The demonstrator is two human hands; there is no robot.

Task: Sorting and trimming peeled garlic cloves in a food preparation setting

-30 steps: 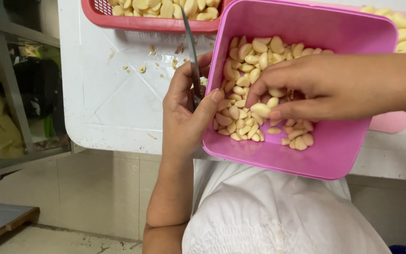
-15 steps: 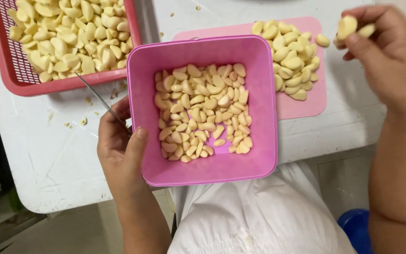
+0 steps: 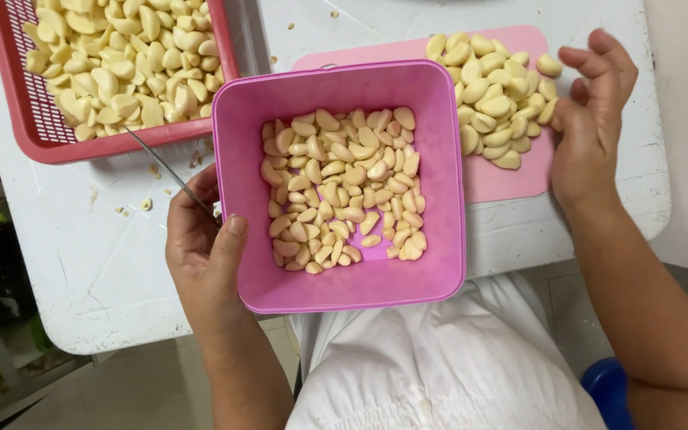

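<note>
From the head camera, a square pink tub [image 3: 342, 185] sits at the near edge of a white table [image 3: 81, 263], partly overhanging it above the person's white garment [image 3: 439, 366]. Its floor is covered with trimmed garlic cloves [image 3: 344, 187], pale cream and pinkish. The left hand [image 3: 205, 239] clasps the tub's left wall, thumb lying against the rim, fingers closed around the handle of a thin knife [image 3: 165, 167] whose blade slants up toward the red basket [image 3: 41, 135]. How firmly the knife is held is hard to judge, since the palm hides the handle.

The red basket, a perforated rectangle, stands at the upper left, touching the tub's corner and heaped with whole peeled cloves [image 3: 113, 64]. Behind the tub lies a flat pink cutting board [image 3: 495, 179], part hidden by it, carrying a loose pile of cloves [image 3: 491, 103]. The right hand [image 3: 591, 119] rests at the board's right edge, fingers loosely curled and spread, touching the outermost cloves; one clove [image 3: 549, 65] lies at its fingertips. Small garlic scraps [image 3: 133, 209] dot the table between basket and hand. A blue object [image 3: 611, 382] shows low at the right, beneath the table.
</note>
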